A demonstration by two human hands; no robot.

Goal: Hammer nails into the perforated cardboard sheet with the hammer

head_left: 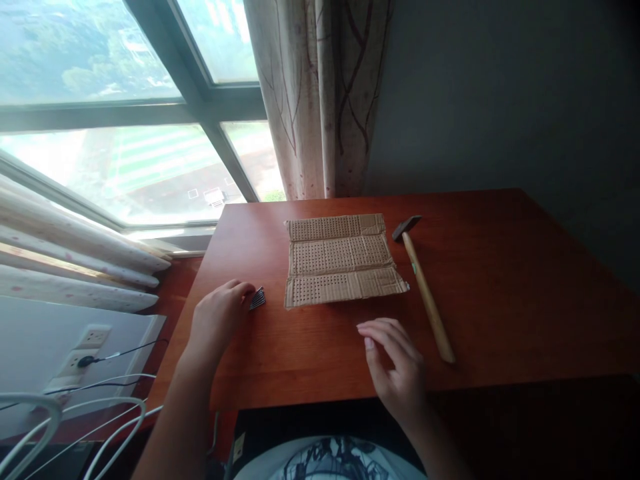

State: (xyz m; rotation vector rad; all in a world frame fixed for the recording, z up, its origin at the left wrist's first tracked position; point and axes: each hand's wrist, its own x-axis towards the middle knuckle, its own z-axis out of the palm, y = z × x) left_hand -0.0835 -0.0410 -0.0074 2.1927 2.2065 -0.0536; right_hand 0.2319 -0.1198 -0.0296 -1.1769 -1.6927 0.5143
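Note:
A flat piece of cardboard [340, 260] full of small holes lies in the middle of the reddish wooden table [500, 280]. To its left lies a small bunch of dark nails [257, 298]; my left hand [217, 317] rests on the table with its curled fingertips touching them. My right hand [395, 363] hovers near the table's front edge below the cardboard, fingers loosely stretched and holding nothing. A hammer [423, 287] with a wooden handle and dark head lies to the right of the cardboard, a short way from my right hand.
A window [125, 133] and patterned curtain [320, 100] stand behind the table. On the left are a wall socket [85, 350] with a plugged cable and white wire loops [75, 420]. A grey wall is on the right.

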